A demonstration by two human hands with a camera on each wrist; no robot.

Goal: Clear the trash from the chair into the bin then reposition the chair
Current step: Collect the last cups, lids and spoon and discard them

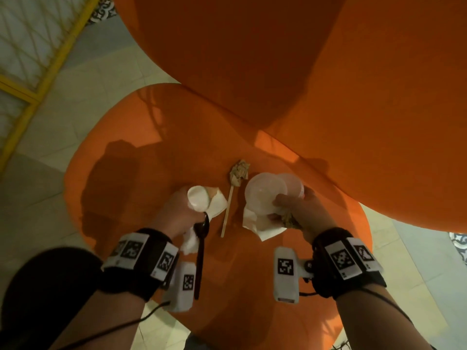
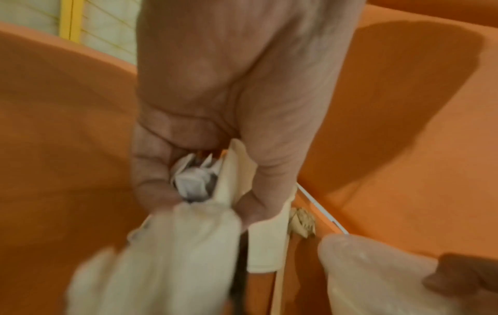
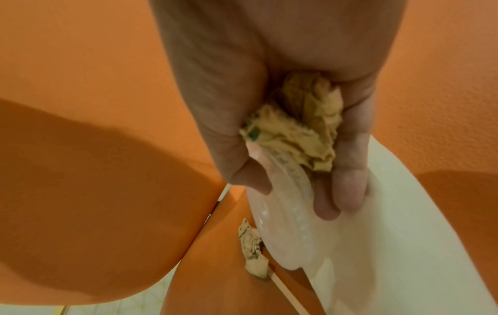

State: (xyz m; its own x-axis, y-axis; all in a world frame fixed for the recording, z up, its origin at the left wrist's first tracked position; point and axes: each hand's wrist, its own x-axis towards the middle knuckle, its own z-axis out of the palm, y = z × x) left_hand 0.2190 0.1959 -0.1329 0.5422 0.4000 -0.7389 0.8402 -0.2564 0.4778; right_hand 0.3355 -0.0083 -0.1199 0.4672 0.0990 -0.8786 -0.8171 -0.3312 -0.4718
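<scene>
On the orange chair seat, near its middle, two pieces of trash lie loose between a person's laden hands: a crumpled brown paper wad and a thin wooden stick. The stick's long axis runs from the wad toward the seat's front edge, so the wad lies just beyond both sets of fingers, toward the backrest, and the stick lies lengthwise in the gap between the hands.

The left hand is curled around a small white cup, white napkins and a black plastic spoon whose handle hangs toward the front edge. The right hand grips two clear plastic lids, a white napkin and a brown paper ball pressed into the palm.

The lids sit just beside the wad, so the right hand looks slightly the nearer, but with both hands full either would likely have to pinch with a spare fingertip. No bin is in view. The chair is not yet clear.
</scene>
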